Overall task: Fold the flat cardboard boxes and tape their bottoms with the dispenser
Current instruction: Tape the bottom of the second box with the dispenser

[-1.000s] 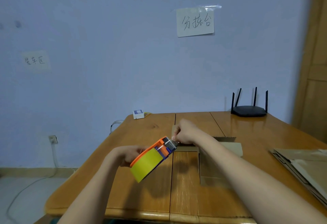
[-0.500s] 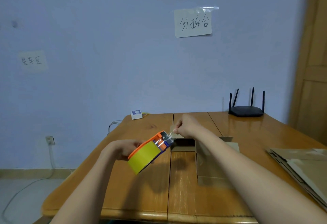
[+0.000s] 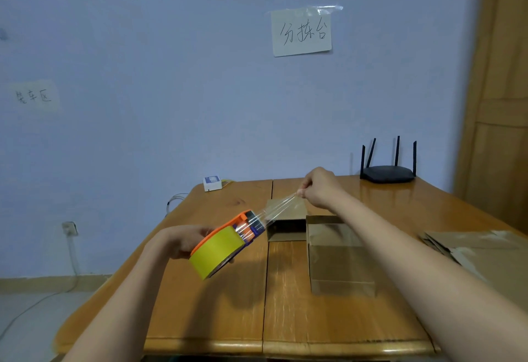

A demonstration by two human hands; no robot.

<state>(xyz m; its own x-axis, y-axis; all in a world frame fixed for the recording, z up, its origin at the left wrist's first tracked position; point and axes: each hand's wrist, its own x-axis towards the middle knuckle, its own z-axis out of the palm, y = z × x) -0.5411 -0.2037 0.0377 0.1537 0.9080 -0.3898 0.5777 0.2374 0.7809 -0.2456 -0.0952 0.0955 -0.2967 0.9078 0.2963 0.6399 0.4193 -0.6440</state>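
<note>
My left hand (image 3: 183,240) grips an orange tape dispenser (image 3: 225,243) with a yellow roll, held above the table's left half. My right hand (image 3: 318,190) pinches the end of the clear tape (image 3: 278,208), which stretches taut from the dispenser's mouth up to my fingers. Below the tape and my right forearm sits a folded brown cardboard box (image 3: 337,258) on the wooden table (image 3: 211,318), with one flap (image 3: 285,213) lying open at its far left side.
A stack of flat cardboard boxes (image 3: 480,250) lies at the table's right edge. A black router (image 3: 387,174) stands at the back right, a small white box (image 3: 212,183) at the back left. A wall socket and cables hang left of the table.
My right hand has pulled away from the dispenser, up and to the right, drawing out a long strip of clear tape. The left hand with the dispenser stayed about where it was.
</note>
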